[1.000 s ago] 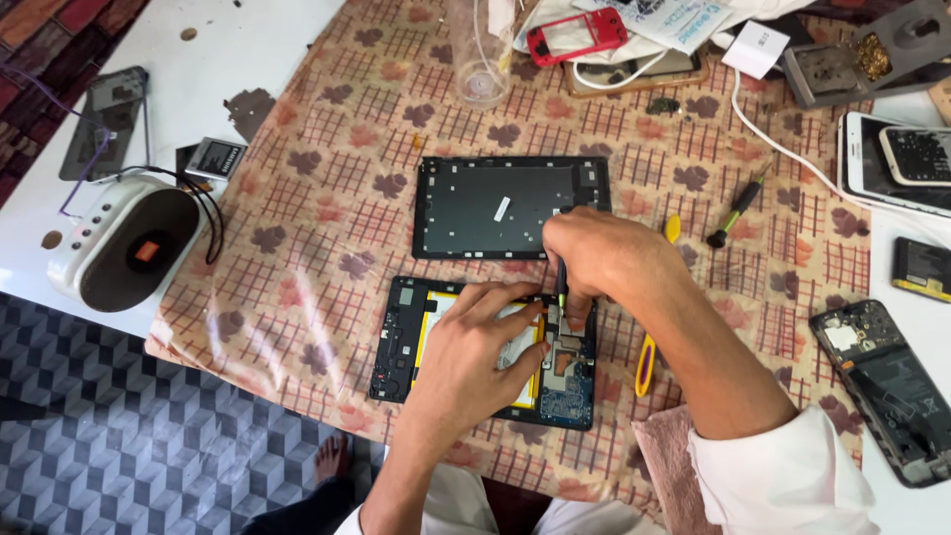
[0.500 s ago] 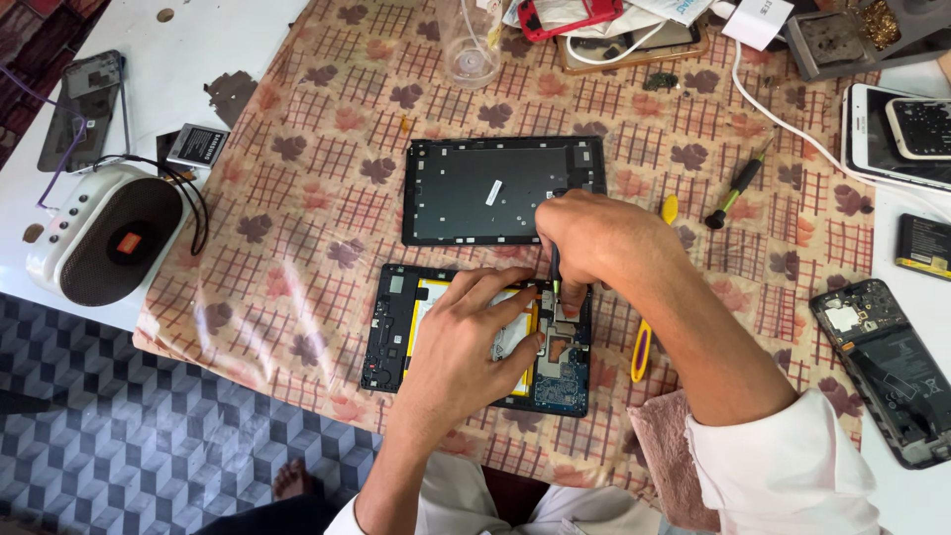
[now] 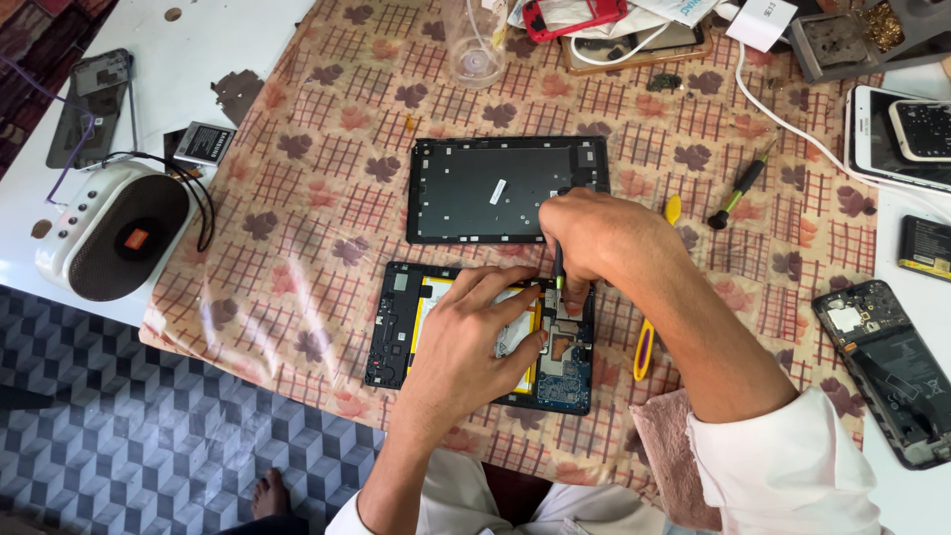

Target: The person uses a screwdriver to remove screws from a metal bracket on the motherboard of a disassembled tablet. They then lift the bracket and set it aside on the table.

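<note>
Opened tablet [image 3: 396, 327]: lies face down near the front edge of the bench [image 3: 327, 228], back removed, yellow-edged battery and blue circuit board exposed. Left hand [image 3: 466, 342]: laid flat across the battery, fingers spread, steadying it. Right hand [image 3: 594, 233]: fingers pinched on a thin screwdriver [image 3: 559, 269], tip down at the board's upper corner. Progress: cover is off; internal parts appear to remain in place. Detached back cover [image 3: 475, 188]: just beyond the tablet. Surroundings: spare green-handled screwdriver [image 3: 738, 190] and yellow pry tool [image 3: 644, 347] to the right; opened phone [image 3: 887, 367] farther right; white speaker [image 3: 109, 233] far left. Nothing obstructs the board.
</note>
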